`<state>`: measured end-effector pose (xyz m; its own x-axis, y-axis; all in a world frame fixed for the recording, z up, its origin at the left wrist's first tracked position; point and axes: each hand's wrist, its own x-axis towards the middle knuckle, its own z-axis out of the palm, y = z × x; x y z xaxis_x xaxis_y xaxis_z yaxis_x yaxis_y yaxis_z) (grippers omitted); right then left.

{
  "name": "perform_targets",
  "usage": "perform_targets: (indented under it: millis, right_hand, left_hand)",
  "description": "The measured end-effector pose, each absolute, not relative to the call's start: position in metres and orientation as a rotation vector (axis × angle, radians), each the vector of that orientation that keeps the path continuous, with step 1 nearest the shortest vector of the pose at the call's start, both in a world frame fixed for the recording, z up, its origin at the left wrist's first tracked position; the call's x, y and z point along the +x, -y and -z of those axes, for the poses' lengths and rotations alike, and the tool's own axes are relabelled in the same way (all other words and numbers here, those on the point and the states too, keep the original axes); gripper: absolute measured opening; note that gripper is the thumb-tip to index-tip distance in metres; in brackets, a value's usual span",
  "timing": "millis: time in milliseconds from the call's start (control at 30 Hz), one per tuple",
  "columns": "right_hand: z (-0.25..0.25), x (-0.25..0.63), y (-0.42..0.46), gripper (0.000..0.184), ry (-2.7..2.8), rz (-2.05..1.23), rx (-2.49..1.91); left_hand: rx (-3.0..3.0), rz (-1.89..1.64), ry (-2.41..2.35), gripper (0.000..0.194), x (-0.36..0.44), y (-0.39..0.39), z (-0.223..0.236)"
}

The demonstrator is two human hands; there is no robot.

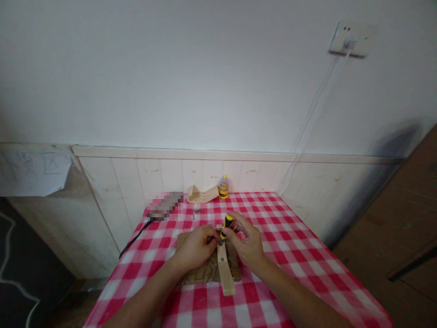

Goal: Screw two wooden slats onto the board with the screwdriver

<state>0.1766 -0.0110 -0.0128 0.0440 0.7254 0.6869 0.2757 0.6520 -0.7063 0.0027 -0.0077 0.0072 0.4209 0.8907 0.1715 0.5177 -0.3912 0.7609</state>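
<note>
My right hand grips a short yellow-and-black screwdriver, held tilted with its tip pointing down at a pale wooden piece. At the screwdriver's tip, the fingers of my left hand are pinched together; what they hold, if anything, is hidden. The wooden piece is long and bent, and a dark round screw head shows near its middle. Under it lies a brown board with dark line marks, partly covered by my left hand.
A red-and-white checked cloth covers the table. At its far side stand a curved wooden part and a yellow-based clear container. Several loose screws lie before them. A blurred-out object with a black strap rests far left.
</note>
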Motion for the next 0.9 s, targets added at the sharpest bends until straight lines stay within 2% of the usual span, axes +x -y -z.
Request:
perform_targets:
  millis: [900]
  right_hand:
    - [0.012,0.175,0.013,0.036,1.515,-0.421,-0.890]
  left_hand:
    - [2.044,-0.701,-1.313,0.022,0.004,0.013,-0.019]
